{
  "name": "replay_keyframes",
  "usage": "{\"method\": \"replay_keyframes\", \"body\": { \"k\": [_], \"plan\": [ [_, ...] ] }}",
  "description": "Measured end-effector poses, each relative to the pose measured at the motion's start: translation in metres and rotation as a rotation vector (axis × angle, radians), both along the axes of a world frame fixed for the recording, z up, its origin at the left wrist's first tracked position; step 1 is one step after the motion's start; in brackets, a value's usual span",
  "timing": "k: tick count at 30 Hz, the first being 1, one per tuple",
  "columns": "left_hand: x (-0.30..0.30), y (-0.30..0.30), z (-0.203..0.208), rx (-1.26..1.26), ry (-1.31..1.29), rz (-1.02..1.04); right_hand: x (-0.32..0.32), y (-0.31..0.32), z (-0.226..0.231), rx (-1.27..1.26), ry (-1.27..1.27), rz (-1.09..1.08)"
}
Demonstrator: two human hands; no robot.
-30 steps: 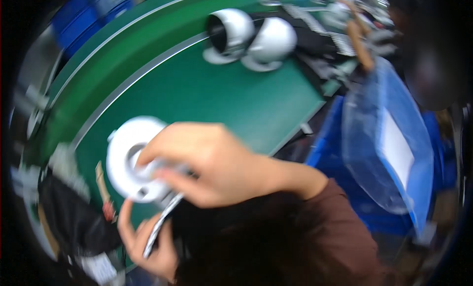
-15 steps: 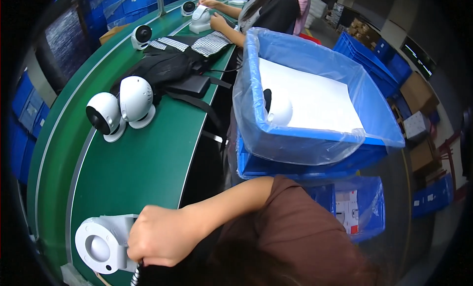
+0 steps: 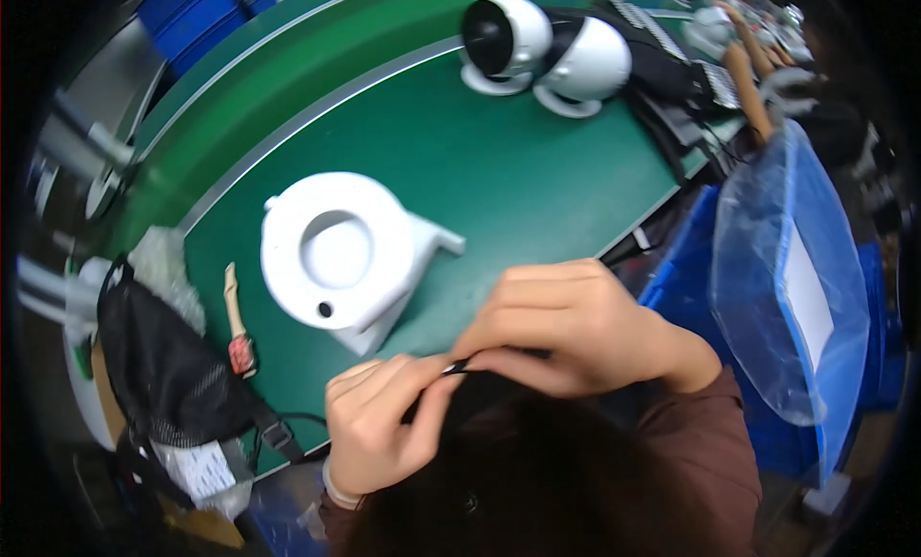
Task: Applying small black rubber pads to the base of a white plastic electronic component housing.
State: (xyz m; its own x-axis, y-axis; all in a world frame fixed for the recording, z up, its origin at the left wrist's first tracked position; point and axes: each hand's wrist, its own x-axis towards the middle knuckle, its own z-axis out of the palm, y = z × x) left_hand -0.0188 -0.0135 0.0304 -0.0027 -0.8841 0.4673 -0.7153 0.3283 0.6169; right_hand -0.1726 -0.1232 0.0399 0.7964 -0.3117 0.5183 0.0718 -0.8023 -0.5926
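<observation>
Close in front of me, both my hands are closed and meet at the fingertips. My left hand [image 3: 384, 423] and my right hand [image 3: 576, 327] pinch a small black piece [image 3: 458, 368] with a light tip between them; its kind is too small to make out. Just beyond them on the green table [image 3: 451, 173] rests a white fixture [image 3: 288, 260], with a ring-shaped top around a round recess and a dark hole near its edge. Neither hand touches it.
Left of the fixture lies a thin pale stick [image 3: 240, 317] with a red patterned end, beside a black mesh bag [image 3: 173, 365]. Two white dome cameras [image 3: 585, 68] stand farther off. A lined blue bin [image 3: 767, 355] is at right; a co-worker's arm [image 3: 748, 87] shows at upper right.
My view has swung left and down. My right hand has left the white fixture and a black-and-white striped thing near it; my left hand has come into view, meeting my right.
</observation>
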Motion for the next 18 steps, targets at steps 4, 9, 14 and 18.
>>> {"method": "replay_keyframes", "body": {
  "k": [4, 9, 14, 18],
  "plan": [
    [0.002, 0.004, -0.007, 0.006, 0.091, 0.059, 0.007, -0.002, 0.002, 0.051, 0.052, 0.03],
    [0.006, 0.008, -0.003, -0.011, -0.011, 0.062, 0.014, -0.002, 0.008, -0.001, 0.098, 0.044],
    [0.006, 0.006, -0.006, -0.034, -0.032, 0.08, 0.016, -0.001, 0.013, -0.047, 0.16, 0.017],
    [0.006, 0.008, -0.004, -0.024, -0.039, 0.146, 0.017, 0.014, 0.011, -0.376, 0.152, -0.07]
  ]
}}
